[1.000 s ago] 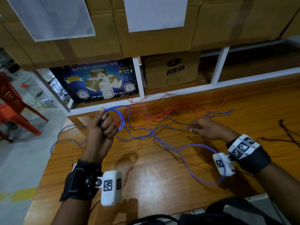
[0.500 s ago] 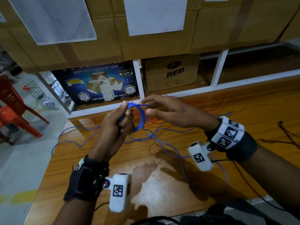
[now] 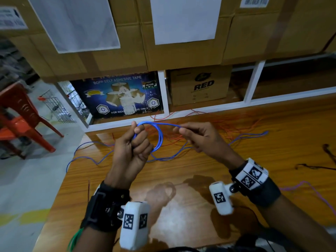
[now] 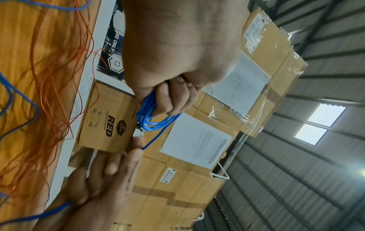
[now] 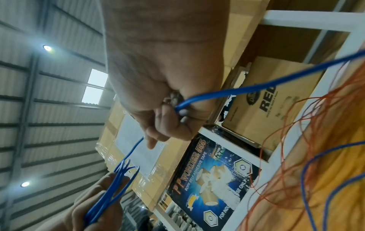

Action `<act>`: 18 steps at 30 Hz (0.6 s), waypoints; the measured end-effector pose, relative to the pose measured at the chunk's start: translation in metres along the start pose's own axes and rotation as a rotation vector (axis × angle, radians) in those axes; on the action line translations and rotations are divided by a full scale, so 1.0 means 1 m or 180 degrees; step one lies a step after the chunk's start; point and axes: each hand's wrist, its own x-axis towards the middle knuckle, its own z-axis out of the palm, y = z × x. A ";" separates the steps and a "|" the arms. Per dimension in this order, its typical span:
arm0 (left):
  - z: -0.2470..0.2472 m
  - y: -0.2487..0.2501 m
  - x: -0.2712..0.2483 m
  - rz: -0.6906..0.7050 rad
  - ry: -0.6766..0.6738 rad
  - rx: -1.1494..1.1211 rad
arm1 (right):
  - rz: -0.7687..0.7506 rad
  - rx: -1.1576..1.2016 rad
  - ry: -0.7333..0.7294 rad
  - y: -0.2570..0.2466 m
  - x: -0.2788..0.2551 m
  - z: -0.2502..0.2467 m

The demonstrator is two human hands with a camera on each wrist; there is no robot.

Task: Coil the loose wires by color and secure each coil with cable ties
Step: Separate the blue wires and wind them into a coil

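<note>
My left hand (image 3: pixel 137 142) is raised above the wooden table (image 3: pixel 181 197) and grips a small coil of blue wire (image 3: pixel 160 137) in its curled fingers; the loops show in the left wrist view as the blue coil (image 4: pixel 150 120). My right hand (image 3: pixel 192 133) pinches the same blue wire (image 5: pixel 227 92) just right of the coil, and a taut strand runs between the two hands. The rest of the blue wire (image 3: pixel 87 157) trails loose over the table and off its left edge. Orange wires (image 3: pixel 236 126) lie tangled at the back of the table.
A white shelf frame (image 3: pixel 163 95) backs the table, with a tape box (image 3: pixel 118 95) and a cardboard carton marked RED (image 3: pixel 200 84). Large cartons (image 3: pixel 181 51) are stacked above. Dark wires (image 3: pixel 327 157) and a purple wire (image 3: pixel 309 190) lie at the right. Red plastic chairs (image 3: pixel 16 113) stand left.
My right hand left the table, came up to the coil, and now pulls a strand slightly right of it. The left hand rose a little with the coil.
</note>
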 end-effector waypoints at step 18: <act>-0.023 0.009 0.003 0.0769 0.0424 -0.0052 | -0.1433 -0.2200 0.0112 0.037 -0.064 0.016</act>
